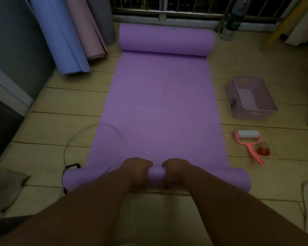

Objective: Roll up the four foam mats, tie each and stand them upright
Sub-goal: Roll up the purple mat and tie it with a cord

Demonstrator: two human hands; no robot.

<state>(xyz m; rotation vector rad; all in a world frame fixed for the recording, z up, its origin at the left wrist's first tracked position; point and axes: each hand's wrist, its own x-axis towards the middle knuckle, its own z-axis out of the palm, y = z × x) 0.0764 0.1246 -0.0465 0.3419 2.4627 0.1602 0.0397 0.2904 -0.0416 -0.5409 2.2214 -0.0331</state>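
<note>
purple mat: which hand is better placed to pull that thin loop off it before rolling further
Left, probably. The loop lies across the mat's left edge, just ahead of the left hand; the right hand would have to cross over. Both grip the mat.

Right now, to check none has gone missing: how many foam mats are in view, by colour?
purple mat: 1
blue mat: 1
pink mat: 1
grey mat: 1
Total: 4

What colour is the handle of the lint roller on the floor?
The lint roller handle is pink; the head view shows it.
</note>
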